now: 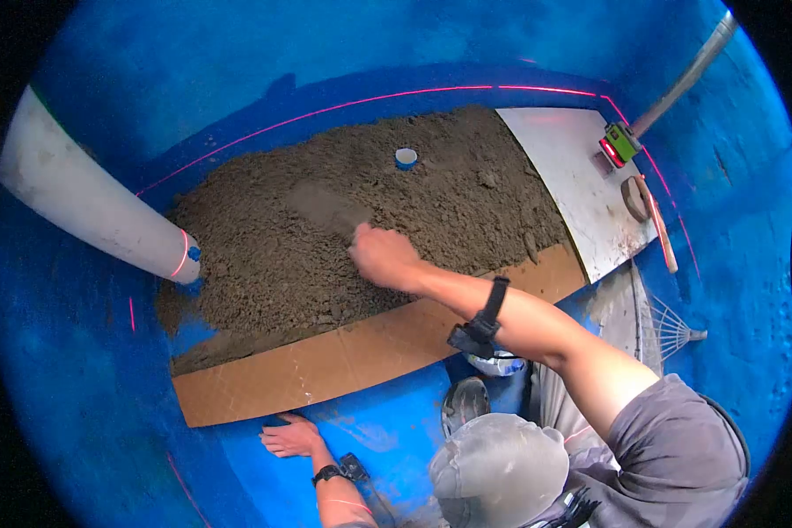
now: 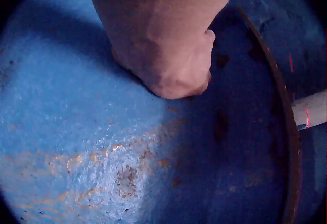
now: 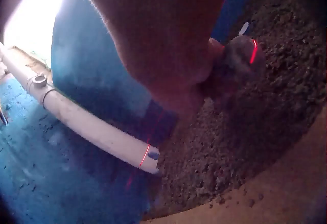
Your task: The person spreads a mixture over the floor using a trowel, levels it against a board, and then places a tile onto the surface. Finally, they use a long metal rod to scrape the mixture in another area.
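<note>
Now, my right hand [image 1: 385,258] grips a trowel [image 3: 244,63]; pressing hard could gouge the sand [image 1: 264,264]; my left hand [image 1: 292,436] lies spread.

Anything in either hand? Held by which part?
Right hand grips a blurred, trowel-like tool, apparently by its handle, which is hidden. Left hand holds nothing.

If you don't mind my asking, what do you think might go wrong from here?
The right hand holds a blurred tool on the sand; a wide sweep might knock the small white cup there.

The left hand rests on the shiny blue floor, so it could slip.

Bumping the green laser box by the white board might shift the red line.
</note>
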`<state>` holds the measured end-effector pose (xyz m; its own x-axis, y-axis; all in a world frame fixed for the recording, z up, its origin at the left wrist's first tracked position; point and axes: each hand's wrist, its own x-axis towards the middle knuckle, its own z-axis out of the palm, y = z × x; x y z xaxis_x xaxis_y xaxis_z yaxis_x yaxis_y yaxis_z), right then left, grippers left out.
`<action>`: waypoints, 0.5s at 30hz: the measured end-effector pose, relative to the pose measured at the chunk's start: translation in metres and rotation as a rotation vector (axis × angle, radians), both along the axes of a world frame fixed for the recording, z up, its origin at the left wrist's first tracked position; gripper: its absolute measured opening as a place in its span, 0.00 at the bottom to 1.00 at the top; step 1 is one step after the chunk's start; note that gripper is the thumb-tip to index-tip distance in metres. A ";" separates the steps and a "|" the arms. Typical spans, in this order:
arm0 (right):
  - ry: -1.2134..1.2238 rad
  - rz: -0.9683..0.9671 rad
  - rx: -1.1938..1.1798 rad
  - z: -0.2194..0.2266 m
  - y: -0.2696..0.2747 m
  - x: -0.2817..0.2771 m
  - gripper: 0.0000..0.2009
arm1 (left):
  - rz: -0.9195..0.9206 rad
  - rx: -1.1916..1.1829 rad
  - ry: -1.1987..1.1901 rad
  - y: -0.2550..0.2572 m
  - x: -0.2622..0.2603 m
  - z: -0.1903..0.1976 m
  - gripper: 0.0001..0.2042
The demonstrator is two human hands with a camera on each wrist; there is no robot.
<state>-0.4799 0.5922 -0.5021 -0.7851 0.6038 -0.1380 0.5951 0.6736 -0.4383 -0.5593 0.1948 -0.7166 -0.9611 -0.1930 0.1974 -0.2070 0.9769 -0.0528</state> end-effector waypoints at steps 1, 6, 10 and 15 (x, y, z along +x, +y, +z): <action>0.000 -0.113 0.027 -0.001 0.008 0.006 0.14 | 0.010 -0.002 -0.004 -0.001 0.003 0.000 0.29; 0.059 -0.313 0.040 0.006 0.031 0.057 0.18 | -0.016 -0.002 0.024 -0.002 0.000 -0.001 0.29; 0.016 -0.176 -0.088 0.022 -0.001 0.077 0.20 | -0.042 -0.041 0.055 -0.004 -0.001 -0.008 0.29; -0.047 -0.137 -0.044 0.015 -0.004 0.077 0.19 | -0.006 -0.025 0.028 -0.005 -0.003 -0.009 0.30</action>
